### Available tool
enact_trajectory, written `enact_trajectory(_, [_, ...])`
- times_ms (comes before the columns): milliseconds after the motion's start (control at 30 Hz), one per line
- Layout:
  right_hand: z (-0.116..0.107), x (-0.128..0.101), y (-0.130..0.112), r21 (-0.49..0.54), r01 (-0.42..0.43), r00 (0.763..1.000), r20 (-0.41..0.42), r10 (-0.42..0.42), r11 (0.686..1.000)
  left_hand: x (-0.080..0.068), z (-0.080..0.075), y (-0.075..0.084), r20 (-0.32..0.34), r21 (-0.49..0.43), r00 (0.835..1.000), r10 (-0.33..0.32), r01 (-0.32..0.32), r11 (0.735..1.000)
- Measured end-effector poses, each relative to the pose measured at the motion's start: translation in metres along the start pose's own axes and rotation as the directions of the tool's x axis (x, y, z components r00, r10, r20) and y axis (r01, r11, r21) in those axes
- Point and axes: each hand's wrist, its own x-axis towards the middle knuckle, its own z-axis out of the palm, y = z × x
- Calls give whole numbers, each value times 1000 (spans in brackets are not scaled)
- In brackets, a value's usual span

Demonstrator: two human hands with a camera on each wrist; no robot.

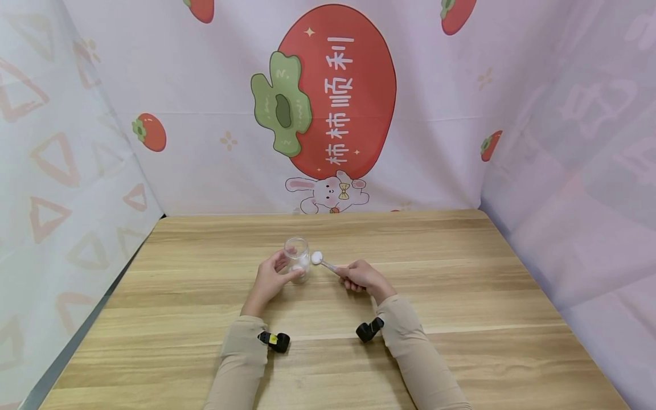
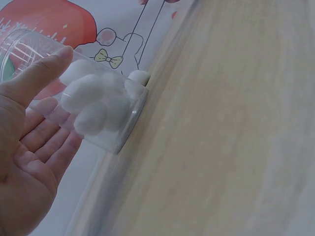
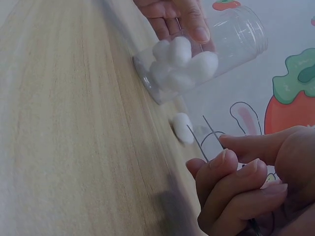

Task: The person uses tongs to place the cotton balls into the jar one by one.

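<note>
A small clear jar [image 1: 298,257] stands upright on the wooden table [image 1: 461,296] with several white cotton balls [image 2: 91,105] in its bottom. My left hand [image 1: 279,272] grips the jar round its side, thumb in front. My right hand [image 1: 355,276] pinches thin metal tweezers [image 1: 330,266], also seen as tweezers [image 3: 205,140] in the right wrist view. Their tips hold one cotton ball [image 1: 316,257] just right of the jar. That ball [image 3: 183,128] sits low beside the jar's base [image 3: 147,81]; I cannot tell whether it touches the table.
Printed fabric walls [image 1: 338,114] enclose the table at the back and on both sides. Bare wood lies around the jar. A black wrist camera [image 1: 370,329] is strapped to each beige sleeve.
</note>
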Motion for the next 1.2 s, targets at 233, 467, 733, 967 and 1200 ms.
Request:
enact_trajectory(233, [3, 2, -1, -2, -16, 1000, -1, 16, 1000, 1, 0, -3, -8, 8, 1000, -11, 11, 1000])
enact_trajectory(467, [4, 4, 0, -6, -32, 999, -4, 32, 999, 0, 0, -2, -5, 3, 1000, -4, 4, 1000])
enact_trajectory(733, [6, 8, 1, -9, -56, 998, -23, 56, 998, 1, -1, -3, -3, 12, 1000, -1, 1, 1000])
enact_trajectory(967, [7, 10, -2, -12, -76, 997, -33, 75, 997, 0, -1, -3, 4, 3, 1000, -1, 1, 1000])
enact_trajectory(1200, [7, 13, -5, -1, -89, 996, -29, 89, 996, 0, -1, -4, 10, 18, 1000, -11, 11, 1000])
